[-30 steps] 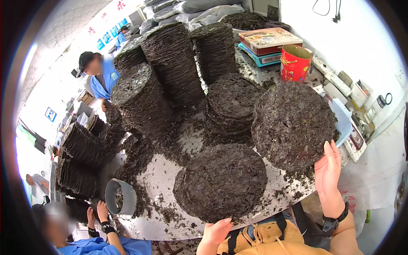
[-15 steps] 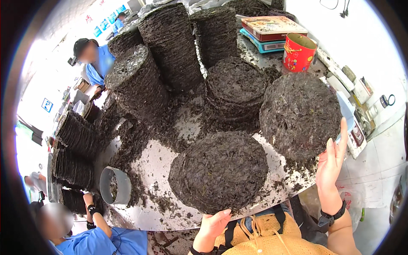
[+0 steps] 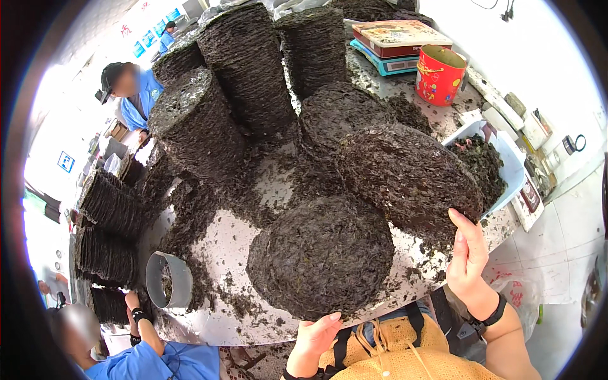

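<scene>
My right hand pinches the right edge of a thin round dried seaweed cake, which is tilted in the air over the table. Its fingertip lies on the top face near the rim, and the thumb is partly hidden. Closer to me, another round seaweed cake lies at the front edge of the table. My left hand grips its front rim with the thumb uppermost; the other fingers are mostly hidden. Behind the raised cake stands a low stack of the same cakes, partly covered by it.
Tall seaweed stacks rise at the back. A light-blue bin of loose seaweed, a red bucket and a scale are on the right. A grey ring sits at left. Co-workers in blue occupy the left side.
My right hand has moved left and lower. The cake in it has tipped from facing me to a flatter slant, uncovering the blue bin. My left hand stays at the near cake.
</scene>
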Demonstrator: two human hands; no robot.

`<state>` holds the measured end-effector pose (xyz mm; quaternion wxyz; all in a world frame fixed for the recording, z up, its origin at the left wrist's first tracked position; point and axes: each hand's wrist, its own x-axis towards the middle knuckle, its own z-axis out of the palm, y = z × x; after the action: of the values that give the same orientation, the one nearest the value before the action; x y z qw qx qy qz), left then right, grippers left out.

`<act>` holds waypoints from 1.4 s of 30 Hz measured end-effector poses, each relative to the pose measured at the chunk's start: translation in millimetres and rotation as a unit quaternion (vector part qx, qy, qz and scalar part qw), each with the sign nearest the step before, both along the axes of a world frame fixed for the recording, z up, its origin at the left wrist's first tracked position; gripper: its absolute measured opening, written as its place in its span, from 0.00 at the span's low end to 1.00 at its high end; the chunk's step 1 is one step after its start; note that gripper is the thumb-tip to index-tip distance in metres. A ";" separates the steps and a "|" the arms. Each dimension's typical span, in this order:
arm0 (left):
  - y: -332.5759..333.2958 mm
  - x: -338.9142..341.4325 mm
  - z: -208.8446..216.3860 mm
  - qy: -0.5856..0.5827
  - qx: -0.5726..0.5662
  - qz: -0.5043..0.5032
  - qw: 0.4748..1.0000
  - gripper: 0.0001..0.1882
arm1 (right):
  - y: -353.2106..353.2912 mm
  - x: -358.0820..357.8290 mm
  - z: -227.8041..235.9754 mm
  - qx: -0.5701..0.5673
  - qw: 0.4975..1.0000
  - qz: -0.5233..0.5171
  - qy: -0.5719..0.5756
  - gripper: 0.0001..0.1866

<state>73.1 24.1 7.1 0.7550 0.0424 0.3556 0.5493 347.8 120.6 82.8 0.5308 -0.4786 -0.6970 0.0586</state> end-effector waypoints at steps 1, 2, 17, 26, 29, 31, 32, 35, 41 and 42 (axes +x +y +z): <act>-0.7 -1.5 -1.7 -0.004 0.008 -0.006 1.000 0.18 | 0.9 0.0 -1.7 0.007 1.000 -0.005 0.005 0.17; -0.5 -0.1 -1.5 0.002 -0.007 0.002 1.000 0.15 | -0.9 2.2 -3.5 0.010 1.000 0.017 -0.002 0.17; -4.6 -2.0 -8.5 0.079 -0.032 -0.062 0.994 0.13 | -4.3 -9.0 -3.1 -0.078 0.996 0.019 -0.048 0.12; 6.1 13.3 15.5 0.026 0.024 -0.026 0.999 0.18 | 0.8 50.6 -38.6 -0.083 0.921 -0.059 0.375 0.14; 10.4 13.4 6.1 -0.040 0.024 -0.035 0.998 0.27 | -3.8 43.7 -46.3 -0.137 0.886 -0.051 0.440 0.14; 15.6 21.5 11.5 -0.057 0.031 -0.034 0.997 0.28 | -12.7 26.6 -49.2 -0.230 0.842 -0.048 0.485 0.14; 16.4 24.9 12.5 -0.035 0.034 -0.054 0.997 0.28 | -17.6 20.7 -55.1 -0.266 0.817 -0.012 0.512 0.14; 15.1 37.9 16.6 0.110 -0.044 -0.056 0.991 0.25 | -21.7 -3.7 -44.7 -0.392 0.676 0.099 0.616 0.15; 29.9 55.8 25.1 0.154 -0.019 0.072 0.985 0.14 | -13.4 -7.8 -40.5 -0.243 0.920 0.024 0.307 0.18; 29.8 57.4 26.9 0.167 -0.029 0.070 0.983 0.14 | -15.5 -0.3 -36.2 -0.190 0.970 0.026 0.147 0.19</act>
<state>130.5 53.9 34.0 0.6458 0.0865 0.4948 0.5750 347.4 105.1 46.6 0.5250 -0.5388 -0.5993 0.2737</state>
